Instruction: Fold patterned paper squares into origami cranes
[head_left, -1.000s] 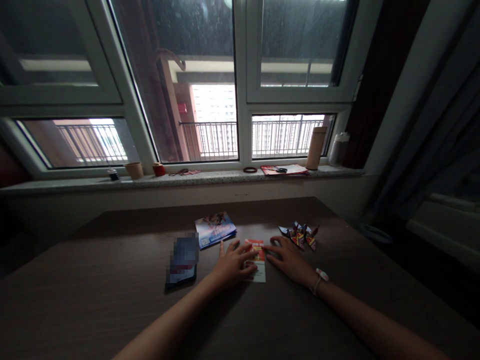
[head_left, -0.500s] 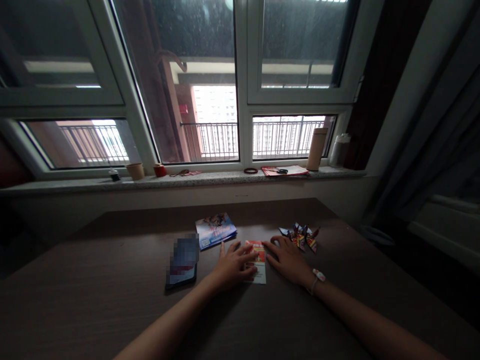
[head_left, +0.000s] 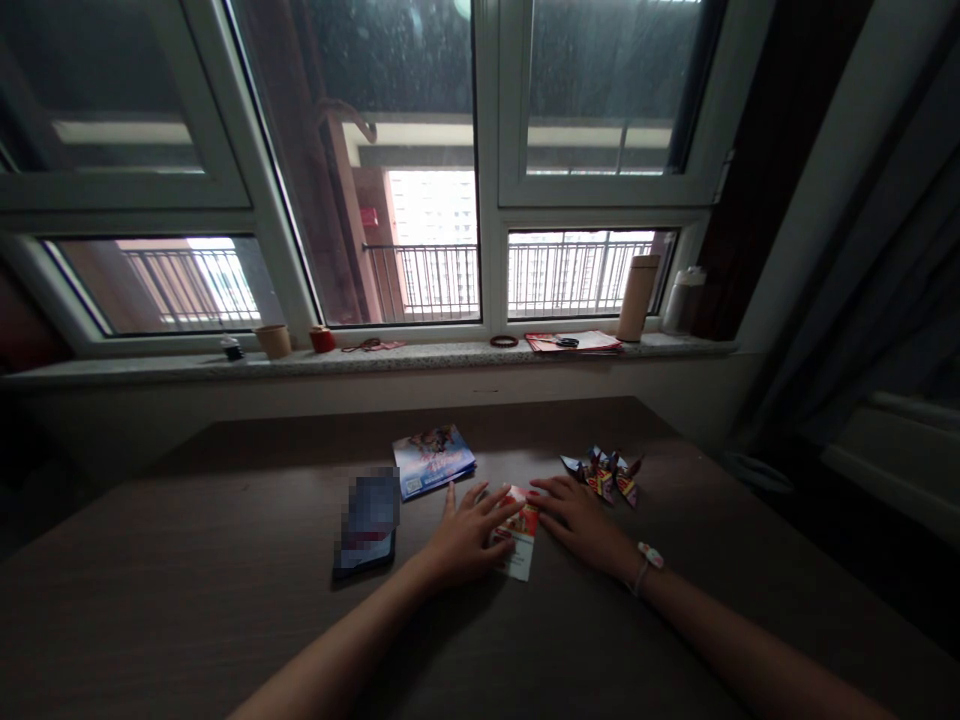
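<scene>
A small red and white printed paper [head_left: 519,552] lies on the dark wooden table [head_left: 225,560], slightly tilted. My left hand [head_left: 466,535] rests with fingers spread over the paper's left part. On the other side, my right hand [head_left: 581,520] lies with stretched fingers, its fingertips at the paper's upper right edge. Beyond my right hand sit several folded paper pieces [head_left: 615,478] with pointed tips. A stack of blue printed sheets [head_left: 433,462] is just past my left hand. A dark phone [head_left: 367,525] lies to the left.
The granite window sill [head_left: 450,354] behind the table holds a paper cup [head_left: 274,341], a red spool [head_left: 322,340], a dark ring [head_left: 503,341], scissors [head_left: 566,342] on red and white papers, a tan bottle [head_left: 637,298] and a clear bottle [head_left: 684,300].
The paper has turned a little, its lower end shifting toward me. My right hand has its fingers stretched further, now touching the paper's top right. The view has shifted slightly.
</scene>
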